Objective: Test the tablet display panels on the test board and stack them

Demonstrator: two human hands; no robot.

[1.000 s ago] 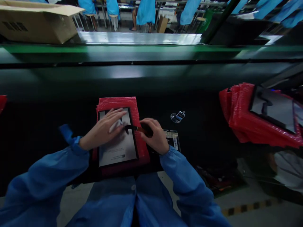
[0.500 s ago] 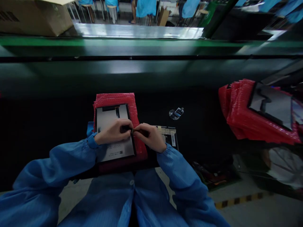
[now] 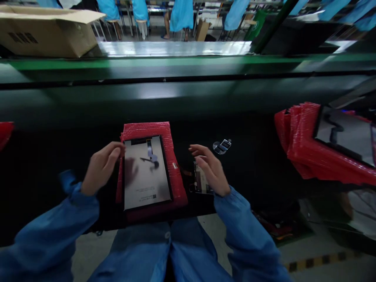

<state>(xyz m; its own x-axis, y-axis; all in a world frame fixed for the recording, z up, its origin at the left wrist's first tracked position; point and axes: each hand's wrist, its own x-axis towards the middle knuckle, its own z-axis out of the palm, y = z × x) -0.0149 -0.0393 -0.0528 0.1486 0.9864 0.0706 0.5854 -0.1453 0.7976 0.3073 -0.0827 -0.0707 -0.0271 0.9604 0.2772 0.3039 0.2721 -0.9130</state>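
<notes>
A display panel [image 3: 143, 176] lies silver back up on a stack of red bubble-wrap bags [image 3: 173, 172], with a dark flex cable [image 3: 151, 156] on its upper half. My left hand [image 3: 101, 166] is at the panel's upper left edge, fingers loosely bent and nothing visible in them; whether the fingertips touch the edge I cannot tell. To the right of the stack, my right hand [image 3: 211, 168] hovers with fingers apart and holds nothing. It partly covers a circuit board assembly [image 3: 201, 182] below it. A small white piece [image 3: 175, 165] sits on the red bag, right of the panel.
Small clear parts [image 3: 222, 146] lie on the black work surface beyond my right hand. Further right, more red bags [image 3: 305, 145] carry another display panel [image 3: 346, 133]. A cardboard box [image 3: 49, 33] stands at the far left behind a green-edged ledge. People in blue sit beyond.
My hands were together at the panel's right edge, pinching something small; now they are apart, left hand to the left edge, right hand over the board. The flex cable is uncovered.
</notes>
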